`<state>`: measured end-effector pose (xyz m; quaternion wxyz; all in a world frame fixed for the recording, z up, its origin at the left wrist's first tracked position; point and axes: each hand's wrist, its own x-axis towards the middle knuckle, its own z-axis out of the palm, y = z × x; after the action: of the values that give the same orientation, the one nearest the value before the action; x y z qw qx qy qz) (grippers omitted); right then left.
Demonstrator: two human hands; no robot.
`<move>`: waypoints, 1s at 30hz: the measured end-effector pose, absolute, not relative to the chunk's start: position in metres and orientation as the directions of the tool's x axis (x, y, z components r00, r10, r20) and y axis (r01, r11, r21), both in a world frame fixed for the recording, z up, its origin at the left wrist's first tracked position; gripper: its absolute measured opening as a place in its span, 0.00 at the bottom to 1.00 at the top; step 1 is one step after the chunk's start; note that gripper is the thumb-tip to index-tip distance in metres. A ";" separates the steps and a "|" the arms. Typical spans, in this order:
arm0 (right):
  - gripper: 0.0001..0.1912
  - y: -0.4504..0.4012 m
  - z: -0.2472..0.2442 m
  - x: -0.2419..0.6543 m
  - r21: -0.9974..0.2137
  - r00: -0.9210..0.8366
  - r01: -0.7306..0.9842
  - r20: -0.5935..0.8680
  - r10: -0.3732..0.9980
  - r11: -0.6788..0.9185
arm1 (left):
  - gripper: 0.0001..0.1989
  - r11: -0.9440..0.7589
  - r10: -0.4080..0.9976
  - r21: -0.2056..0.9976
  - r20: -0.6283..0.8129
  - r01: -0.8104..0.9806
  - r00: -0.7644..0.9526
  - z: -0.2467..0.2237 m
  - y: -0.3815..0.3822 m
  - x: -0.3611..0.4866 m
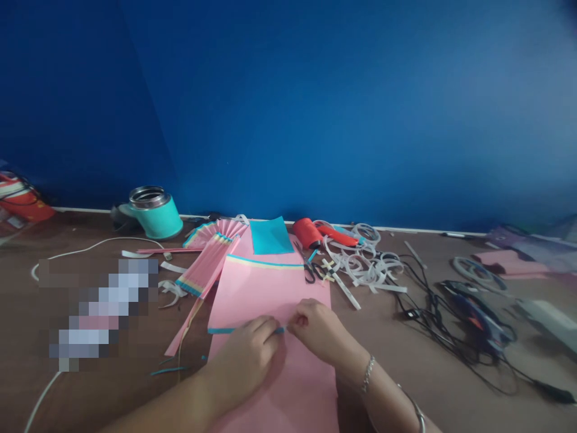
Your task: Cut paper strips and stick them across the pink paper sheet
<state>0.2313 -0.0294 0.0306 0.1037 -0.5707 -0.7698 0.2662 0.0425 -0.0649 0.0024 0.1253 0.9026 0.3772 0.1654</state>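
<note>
A pink paper sheet (265,294) lies in front of me, with a blue and cream band along its top edge and a narrow blue paper strip (220,331) along its lower edge. More pink paper (297,385) lies beneath it. My left hand (255,346) rests on the lower edge, fingers laid over the blue strip. Close beside it, my right hand (315,328) has its thumb and fingers pinched together at the strip's right part; the fingertips partly hide what they grip. Above the sheet is a blue paper piece (271,236).
Pleated pink paper fans (210,258) lie left of the sheet. Scissors (311,267), a red cylinder (307,233) and curled white strips (360,261) are to the right. Black cables (433,313) lie farther right. A turquoise mug (160,216) stands near the blue wall (288,108).
</note>
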 end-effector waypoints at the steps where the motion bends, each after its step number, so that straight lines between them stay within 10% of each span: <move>1: 0.04 -0.030 0.030 0.231 -0.536 -0.315 0.822 -0.142 0.938 0.194 | 0.16 -0.681 0.725 0.353 0.206 0.641 0.657 0.003 -0.065 0.042; 25: 0.10 -0.039 0.039 0.213 -0.291 -0.272 0.931 -0.146 0.951 0.222 | 0.17 -0.706 0.704 0.342 0.246 0.620 0.666 -0.002 -0.064 0.044; 30: 0.09 -0.033 0.038 0.219 -0.405 -0.306 0.888 -0.167 0.937 0.218 | 0.14 -0.714 0.696 0.343 0.250 0.610 0.673 0.002 -0.064 0.043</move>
<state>0.2194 -0.0330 0.0379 0.0564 -0.5862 -0.7783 0.2177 0.0432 -0.0639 0.0020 0.1160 0.9073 0.3599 0.1838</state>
